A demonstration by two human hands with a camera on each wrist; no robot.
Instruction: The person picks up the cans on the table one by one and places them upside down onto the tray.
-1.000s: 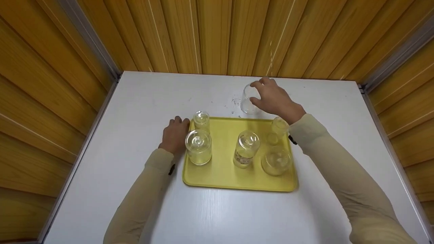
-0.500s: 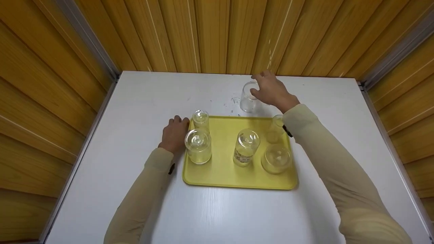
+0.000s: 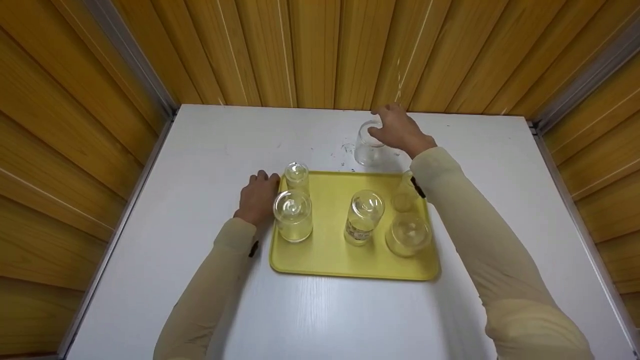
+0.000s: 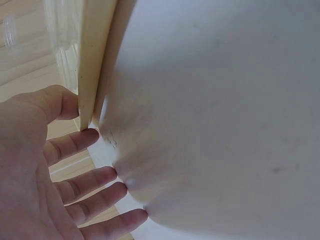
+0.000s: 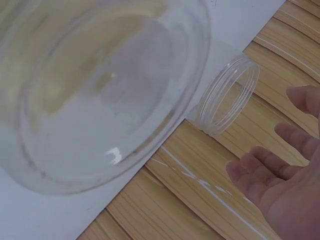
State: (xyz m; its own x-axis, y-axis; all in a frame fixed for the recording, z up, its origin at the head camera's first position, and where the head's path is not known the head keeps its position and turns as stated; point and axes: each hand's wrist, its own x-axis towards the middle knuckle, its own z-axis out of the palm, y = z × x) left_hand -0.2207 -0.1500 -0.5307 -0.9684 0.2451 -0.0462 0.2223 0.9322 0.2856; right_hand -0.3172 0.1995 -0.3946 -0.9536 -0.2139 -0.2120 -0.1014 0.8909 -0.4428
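My right hand [image 3: 397, 129] hovers at the top of a clear glass jar [image 3: 369, 152] standing on the table behind the tray. In the right wrist view, the jar's threaded mouth [image 5: 227, 97] faces that hand, with a gap between them and the fingers loosely bent. My left hand [image 3: 257, 197] lies at the left side of the yellow tray [image 3: 327, 262]. From the left wrist, its straight fingers [image 4: 92, 177] touch the table and its thumb meets the tray rim [image 4: 95, 55]. The tray bears several clear glass vessels, including a patterned glass [image 3: 364, 220].
At the tray's left stand a wide glass [image 3: 293, 217] and a narrow one [image 3: 297, 177]. A rounded glass vessel [image 3: 408, 237] and a small one [image 3: 403, 200], partly behind my right sleeve, occupy its right. Wood-look panels [image 3: 320, 55] enclose the white table [image 3: 225, 135].
My right hand has shifted slightly back and left, its forearm swinging left over the tray's right edge. The left hand, jar and tray appear unmoved.
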